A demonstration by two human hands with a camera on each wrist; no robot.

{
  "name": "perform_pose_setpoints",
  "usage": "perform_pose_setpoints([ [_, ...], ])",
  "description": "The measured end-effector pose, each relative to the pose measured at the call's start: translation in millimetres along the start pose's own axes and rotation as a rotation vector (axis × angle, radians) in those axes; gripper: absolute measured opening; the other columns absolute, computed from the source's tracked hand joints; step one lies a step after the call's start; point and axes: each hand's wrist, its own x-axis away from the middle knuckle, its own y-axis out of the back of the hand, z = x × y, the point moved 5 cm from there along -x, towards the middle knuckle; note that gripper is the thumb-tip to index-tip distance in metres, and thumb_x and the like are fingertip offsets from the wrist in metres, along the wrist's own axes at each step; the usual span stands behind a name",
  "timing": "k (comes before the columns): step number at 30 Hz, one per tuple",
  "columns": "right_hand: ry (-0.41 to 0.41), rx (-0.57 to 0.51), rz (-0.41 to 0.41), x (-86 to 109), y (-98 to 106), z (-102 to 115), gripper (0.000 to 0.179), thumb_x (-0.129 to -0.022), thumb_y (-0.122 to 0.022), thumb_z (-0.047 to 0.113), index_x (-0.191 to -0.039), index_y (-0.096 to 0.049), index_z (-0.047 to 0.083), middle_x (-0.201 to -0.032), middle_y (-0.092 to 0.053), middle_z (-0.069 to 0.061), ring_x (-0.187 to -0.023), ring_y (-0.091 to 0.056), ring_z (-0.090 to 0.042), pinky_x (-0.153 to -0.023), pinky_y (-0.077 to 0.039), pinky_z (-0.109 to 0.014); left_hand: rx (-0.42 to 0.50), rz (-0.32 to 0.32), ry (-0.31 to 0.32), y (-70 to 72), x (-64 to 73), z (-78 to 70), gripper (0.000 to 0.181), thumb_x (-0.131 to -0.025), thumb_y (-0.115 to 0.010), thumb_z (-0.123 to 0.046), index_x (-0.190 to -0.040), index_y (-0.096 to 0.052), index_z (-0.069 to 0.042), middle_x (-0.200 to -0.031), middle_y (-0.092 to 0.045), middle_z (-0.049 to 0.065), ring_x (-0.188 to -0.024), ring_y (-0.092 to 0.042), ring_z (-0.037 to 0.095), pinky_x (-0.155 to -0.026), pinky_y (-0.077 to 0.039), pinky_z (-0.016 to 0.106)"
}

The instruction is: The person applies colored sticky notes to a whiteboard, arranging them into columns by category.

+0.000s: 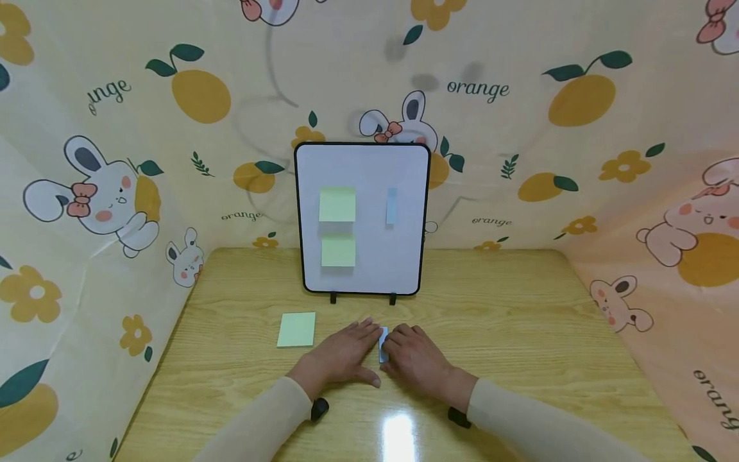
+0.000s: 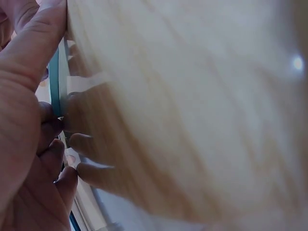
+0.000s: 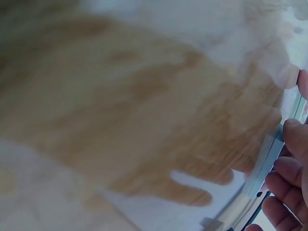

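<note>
On the table lies a narrow pad of blue sticky notes (image 1: 383, 351), between the two hands. My left hand (image 1: 348, 351) rests on the table on the pad's left side, its fingers straight and touching the pad's edge. With curled fingers my right hand (image 1: 417, 359) pinches at the pad's right side and partly covers it. In the right wrist view the right thumb (image 3: 294, 134) is against the blue pad (image 3: 263, 166). The left wrist view catches the blue pad (image 2: 55, 89) edge-on beside the left thumb (image 2: 36, 41).
A green sticky note pad (image 1: 296, 330) lies left of the left hand. Behind stands a whiteboard (image 1: 369, 165) on small black feet, bearing two green notes (image 1: 337, 205) and one blue strip (image 1: 391, 206). Patterned cloth (image 1: 358, 58) walls the table on three sides.
</note>
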Motion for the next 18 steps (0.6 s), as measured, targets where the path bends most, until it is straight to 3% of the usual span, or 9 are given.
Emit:
perform_pose_setpoints([
  [12, -0.021, -0.029, 0.032, -1.8, 2.0, -0.5, 0.035, -0.098, -0.075, 0.042, -0.119, -0.074, 0.013, -0.116, -0.073, 0.004, -0.114, -0.062, -0.018, -0.092, -0.055, -0.038, 0.023, -0.001, 0.003, 1.7, 0.4, -0.8, 0.109, -0.088, -0.065, -0.076, -0.167, -0.030, -0.010, -0.173, -0.031, 0.007, -0.163, -0.021, 0.024, -0.134, -0.023, 0.040],
  [18, 0.011, -0.014, -0.002, -2.3, 5.3, 0.8, 0.020, -0.100, -0.075, 0.032, -0.109, -0.075, 0.015, -0.112, -0.075, 0.003, -0.111, -0.064, -0.018, -0.090, -0.056, -0.038, 0.040, -0.004, 0.005, 2.1, 0.4, -0.2, 0.110, -0.087, -0.067, -0.075, -0.167, -0.030, -0.010, -0.173, -0.031, 0.008, -0.163, -0.021, 0.024, -0.134, -0.022, 0.040],
])
